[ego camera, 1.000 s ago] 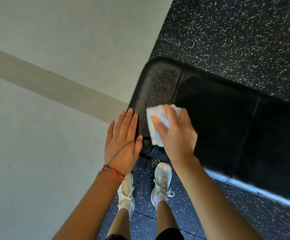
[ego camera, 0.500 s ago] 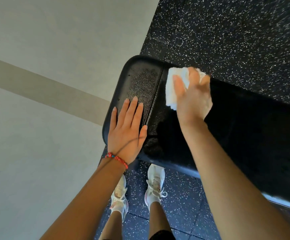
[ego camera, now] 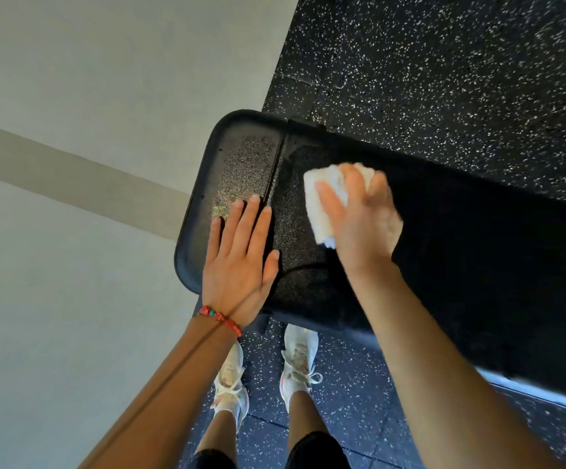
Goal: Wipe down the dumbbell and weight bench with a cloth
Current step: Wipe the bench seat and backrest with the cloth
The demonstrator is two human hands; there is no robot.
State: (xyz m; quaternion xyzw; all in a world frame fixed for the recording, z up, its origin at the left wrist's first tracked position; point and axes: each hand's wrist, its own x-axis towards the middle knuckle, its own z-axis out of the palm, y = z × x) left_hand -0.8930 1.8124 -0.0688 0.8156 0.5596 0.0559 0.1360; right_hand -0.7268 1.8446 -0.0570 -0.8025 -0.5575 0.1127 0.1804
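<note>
The right hand (ego camera: 359, 214) is motion-blurred and covers much of the white cloth (ego camera: 322, 201); only the cloth's left part and a tuft beyond the fingers show. The table (ego camera: 477, 265) runs out of frame at the right edge, its far end unseen. The left hand (ego camera: 237, 258) hides part of the table's textured end. Both legs are cut off by the bottom edge.

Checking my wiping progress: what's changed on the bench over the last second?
The right hand swept the cloth from the bench's near edge to its far edge, then back to mid-pad. The left hand slid further onto the bench. The hold on the cloth is unchanged.
</note>
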